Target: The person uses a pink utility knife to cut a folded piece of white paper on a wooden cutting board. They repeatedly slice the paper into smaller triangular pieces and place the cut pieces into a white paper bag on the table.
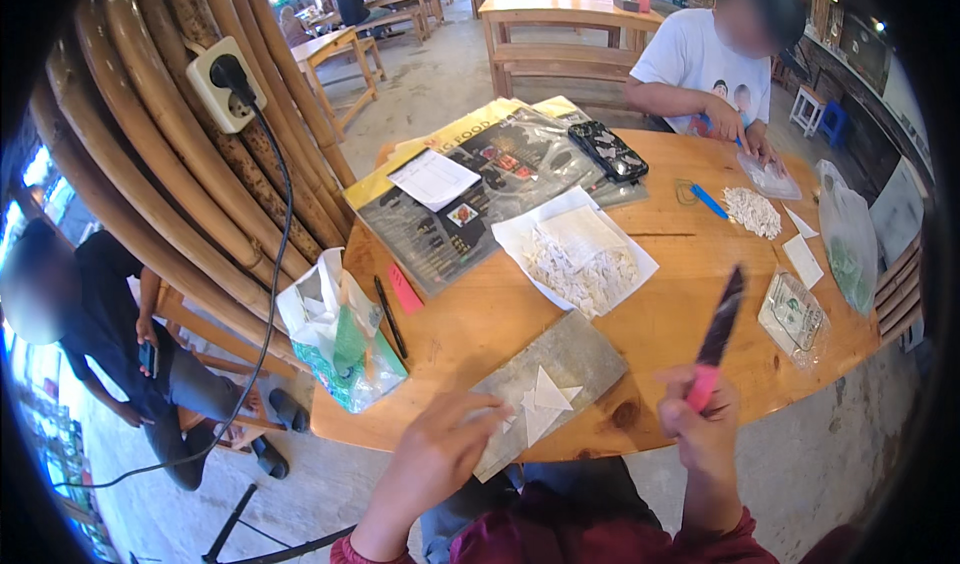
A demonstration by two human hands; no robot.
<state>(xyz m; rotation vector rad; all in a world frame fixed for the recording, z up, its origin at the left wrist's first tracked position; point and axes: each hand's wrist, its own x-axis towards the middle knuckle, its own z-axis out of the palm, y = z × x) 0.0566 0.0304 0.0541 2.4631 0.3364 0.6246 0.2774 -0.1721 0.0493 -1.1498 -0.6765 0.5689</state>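
My right hand (701,406) is closed around the pink handle of a knife (721,324), its dark blade pointing up above the table's front edge. Over the left part of a grey board (577,354) is my left hand (454,440), fingers bent; whether it pinches a small piece cannot be told. White triangular pieces (551,399) lie overlapping on the board beside my fingertips. Just behind the board, a heap of small white cut pieces (585,264) rests on white paper (517,230).
Menus (480,166), a phone (607,151), a black pen (390,316) and a plastic bag (337,331) lie left and behind. At right are a packet (791,312), another white heap (752,211), a blue cutter (709,201) and a co-worker's hands (750,140). A cable (281,249) hangs at left.
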